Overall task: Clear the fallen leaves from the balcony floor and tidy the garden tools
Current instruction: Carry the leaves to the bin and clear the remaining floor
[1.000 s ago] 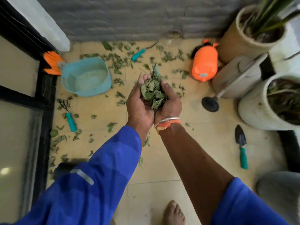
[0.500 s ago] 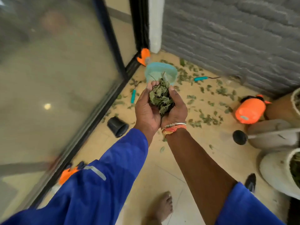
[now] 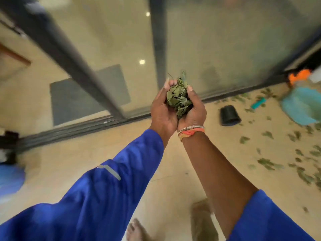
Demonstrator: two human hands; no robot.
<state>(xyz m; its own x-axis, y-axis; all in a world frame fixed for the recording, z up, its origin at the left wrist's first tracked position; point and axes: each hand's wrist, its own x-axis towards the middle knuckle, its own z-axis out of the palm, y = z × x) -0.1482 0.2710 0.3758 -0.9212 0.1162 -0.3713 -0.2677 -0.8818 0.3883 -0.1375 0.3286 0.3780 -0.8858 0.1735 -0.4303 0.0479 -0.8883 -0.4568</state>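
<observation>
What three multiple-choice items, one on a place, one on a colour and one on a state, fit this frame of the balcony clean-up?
1. Where is the black pot?
A. On its side on the floor, close to the glass door.
B. Upright on a shelf.
C. On top of a chair.

2. What colour is the sleeve on the left arm?
A. Red.
B. Blue.
C. White.

3. How is the bunch of leaves held?
A. Pinched by one hand alone.
B. Not at all; it lies on the tiles.
C. Cupped between the left hand and the right hand.

Answers:
1 A, the pot lies tipped over on the tiles beside the door's track.
2 B, the sleeve is plainly blue.
3 C, both hands curl round the bunch, above the floor.
</observation>
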